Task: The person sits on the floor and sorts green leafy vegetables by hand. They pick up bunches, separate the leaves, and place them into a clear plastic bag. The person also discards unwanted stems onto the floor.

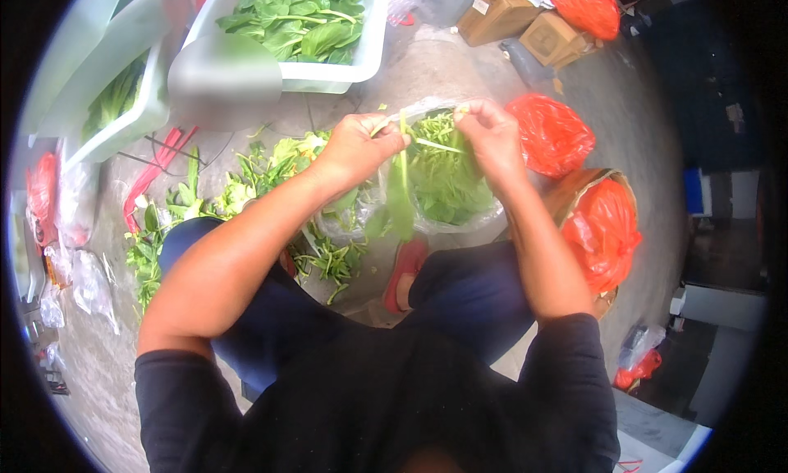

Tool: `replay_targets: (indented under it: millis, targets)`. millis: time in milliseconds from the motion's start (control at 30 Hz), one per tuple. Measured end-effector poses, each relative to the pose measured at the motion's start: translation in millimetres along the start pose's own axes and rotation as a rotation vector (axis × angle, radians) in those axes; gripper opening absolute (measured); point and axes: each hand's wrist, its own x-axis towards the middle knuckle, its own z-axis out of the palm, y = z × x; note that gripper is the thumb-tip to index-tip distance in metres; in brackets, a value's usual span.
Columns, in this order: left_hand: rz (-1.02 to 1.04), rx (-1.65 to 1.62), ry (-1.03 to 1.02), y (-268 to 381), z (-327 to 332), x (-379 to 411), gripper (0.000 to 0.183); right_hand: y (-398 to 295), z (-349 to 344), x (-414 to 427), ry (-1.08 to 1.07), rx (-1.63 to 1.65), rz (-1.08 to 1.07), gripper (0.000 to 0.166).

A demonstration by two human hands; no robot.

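My left hand (360, 146) pinches the stems of a few leafy greens (401, 196), whose blurred leaves hang down between my arms. My right hand (490, 134) has its thumb and fingertips together on a small yellowish plant piece (462, 110). Under and between both hands lies a clear plastic bag (458, 223) filled with leafy greens (446, 186), their cut stems towards the far side. Left of the bag, loose greens and trimmings (271, 171) are heaped on the floor, partly hidden by my left forearm.
A white plastic tub (332, 76) of green leaves stands beyond my left hand, with another tub (117, 131) farther left. Red plastic bags (551, 134) and a basket-like container (569, 193) lined with red plastic sit at right. Cardboard boxes (498, 14) lie at the far right.
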Motion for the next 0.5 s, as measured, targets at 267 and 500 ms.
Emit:
replay_targets:
  millis: [267, 500]
  targets:
    - [-0.076, -0.15, -0.188, 14, -9, -9, 0.02, -17, 20, 1, -0.466, 0.402, 0.204, 0.015]
    - [-0.056, -0.094, -0.039, 14, -10, -10, 0.019, -5, 24, 9, -0.552, 0.309, 0.091, 0.01]
